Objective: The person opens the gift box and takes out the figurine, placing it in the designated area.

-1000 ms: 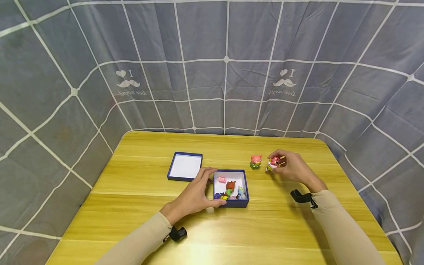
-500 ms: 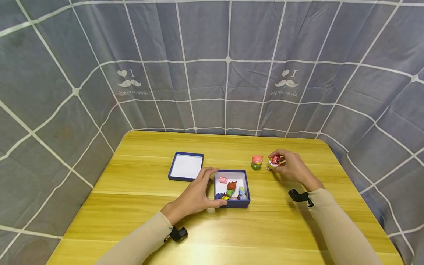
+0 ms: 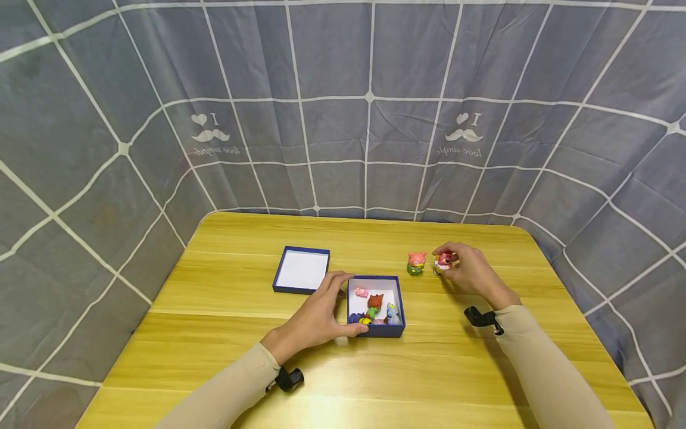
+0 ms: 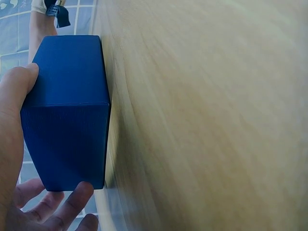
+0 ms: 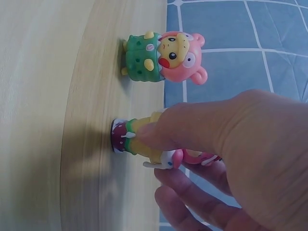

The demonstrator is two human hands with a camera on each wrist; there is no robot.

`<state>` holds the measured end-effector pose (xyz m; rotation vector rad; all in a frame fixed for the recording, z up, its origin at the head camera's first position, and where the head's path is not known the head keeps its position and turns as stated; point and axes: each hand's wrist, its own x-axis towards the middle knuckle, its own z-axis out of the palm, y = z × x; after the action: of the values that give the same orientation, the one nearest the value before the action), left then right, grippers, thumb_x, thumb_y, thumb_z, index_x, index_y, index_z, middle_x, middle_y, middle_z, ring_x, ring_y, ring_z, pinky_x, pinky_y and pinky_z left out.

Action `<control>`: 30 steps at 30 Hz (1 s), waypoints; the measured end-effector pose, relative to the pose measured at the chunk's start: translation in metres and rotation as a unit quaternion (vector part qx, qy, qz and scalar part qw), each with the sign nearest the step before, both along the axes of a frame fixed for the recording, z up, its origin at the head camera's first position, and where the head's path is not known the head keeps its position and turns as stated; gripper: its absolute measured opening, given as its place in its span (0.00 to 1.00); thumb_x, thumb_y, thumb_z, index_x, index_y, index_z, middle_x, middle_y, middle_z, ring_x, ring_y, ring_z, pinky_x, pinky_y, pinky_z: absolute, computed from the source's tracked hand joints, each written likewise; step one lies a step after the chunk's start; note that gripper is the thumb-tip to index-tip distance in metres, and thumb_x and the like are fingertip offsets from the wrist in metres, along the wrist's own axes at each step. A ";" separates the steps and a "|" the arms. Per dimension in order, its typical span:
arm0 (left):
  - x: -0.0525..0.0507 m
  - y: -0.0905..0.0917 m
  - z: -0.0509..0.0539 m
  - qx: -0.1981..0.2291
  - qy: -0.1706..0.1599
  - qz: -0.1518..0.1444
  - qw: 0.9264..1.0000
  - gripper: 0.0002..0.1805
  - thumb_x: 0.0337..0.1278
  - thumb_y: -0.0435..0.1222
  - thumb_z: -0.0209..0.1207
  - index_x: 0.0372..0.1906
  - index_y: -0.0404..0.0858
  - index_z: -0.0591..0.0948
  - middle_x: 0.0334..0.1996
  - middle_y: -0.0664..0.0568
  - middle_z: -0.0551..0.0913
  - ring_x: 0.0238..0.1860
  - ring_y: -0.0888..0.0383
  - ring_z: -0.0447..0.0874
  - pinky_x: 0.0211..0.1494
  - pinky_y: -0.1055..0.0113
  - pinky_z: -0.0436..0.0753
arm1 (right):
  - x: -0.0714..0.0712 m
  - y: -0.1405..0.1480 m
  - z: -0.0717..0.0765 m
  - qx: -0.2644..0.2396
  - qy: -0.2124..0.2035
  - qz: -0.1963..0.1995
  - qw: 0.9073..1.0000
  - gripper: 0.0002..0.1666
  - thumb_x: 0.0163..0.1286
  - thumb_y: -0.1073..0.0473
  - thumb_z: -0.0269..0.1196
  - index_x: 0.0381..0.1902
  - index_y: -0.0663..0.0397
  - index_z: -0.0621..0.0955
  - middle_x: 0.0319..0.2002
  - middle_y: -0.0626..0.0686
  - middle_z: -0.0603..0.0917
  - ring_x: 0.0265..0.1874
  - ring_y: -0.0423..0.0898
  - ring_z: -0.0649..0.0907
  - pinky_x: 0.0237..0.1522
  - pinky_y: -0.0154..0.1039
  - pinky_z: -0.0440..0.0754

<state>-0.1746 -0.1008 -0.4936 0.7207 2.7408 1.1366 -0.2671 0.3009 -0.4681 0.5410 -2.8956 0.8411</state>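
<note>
My right hand (image 3: 474, 275) pinches a small toy figurine (image 3: 442, 262) with a red head and yellow body between thumb and fingers. In the right wrist view the figurine's dark red base (image 5: 120, 135) is at the tabletop; the hand hides much of its upper part. Beside it stands a pink-headed figurine (image 5: 144, 57) in a green dress, apart from the hand. My left hand (image 3: 315, 313) grips the dark blue open box (image 3: 403, 310), thumb at the near side and fingers at the far left corner. Inside lie several toy figurines, including a brown-headed one (image 3: 374, 302) and a small pink one (image 3: 361, 292).
The box's shallow blue lid (image 3: 302, 269), white inside, lies left of the box behind my left hand. The wooden table (image 3: 343, 381) ends at a grey checked curtain (image 3: 332, 131) at the back and sides.
The figurine in my right hand goes from tilted to more upright, with the right hand and forearm shifting slightly. My left hand stays on the box. The head view shifts a little.
</note>
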 end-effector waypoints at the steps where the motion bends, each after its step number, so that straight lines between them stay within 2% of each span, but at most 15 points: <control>1: 0.000 0.000 0.000 0.000 0.001 0.000 1.000 0.63 0.62 0.62 0.84 0.93 0.45 0.63 0.89 0.45 0.65 0.79 0.44 0.82 0.86 0.44 0.82 | 0.000 0.000 0.000 0.002 0.001 0.000 1.000 0.27 0.69 0.75 0.79 0.65 0.62 0.90 0.55 0.67 0.93 0.54 0.68 0.93 0.59 0.68 0.92; 14: 0.002 -0.001 0.000 0.002 0.004 -0.004 1.000 0.64 0.62 0.62 0.84 0.93 0.42 0.63 0.89 0.45 0.65 0.78 0.44 0.82 0.85 0.44 0.83 | 0.005 -0.004 -0.001 0.016 0.005 0.004 1.000 0.32 0.69 0.73 0.80 0.70 0.62 0.88 0.56 0.64 0.94 0.54 0.64 0.93 0.61 0.67 0.91; 25: 0.002 -0.002 -0.001 0.002 0.004 -0.006 1.000 0.64 0.62 0.62 0.84 0.93 0.44 0.63 0.89 0.45 0.66 0.78 0.45 0.83 0.85 0.44 0.83 | 0.007 -0.003 -0.003 0.011 0.005 0.007 1.000 0.33 0.71 0.73 0.78 0.73 0.64 0.86 0.56 0.64 0.94 0.55 0.65 0.93 0.61 0.67 0.91; 30: 0.002 -0.002 -0.001 0.001 0.006 -0.005 1.000 0.64 0.62 0.62 0.84 0.93 0.43 0.63 0.89 0.45 0.65 0.78 0.45 0.82 0.85 0.44 0.83 | 0.009 -0.002 -0.002 0.016 0.003 0.007 1.000 0.35 0.70 0.72 0.79 0.74 0.64 0.86 0.60 0.66 0.93 0.57 0.68 0.92 0.63 0.70 0.90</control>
<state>-0.1722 -0.1029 -0.4946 0.7437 2.7420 1.1369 -0.2584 0.2986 -0.4697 0.5661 -2.9070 0.7951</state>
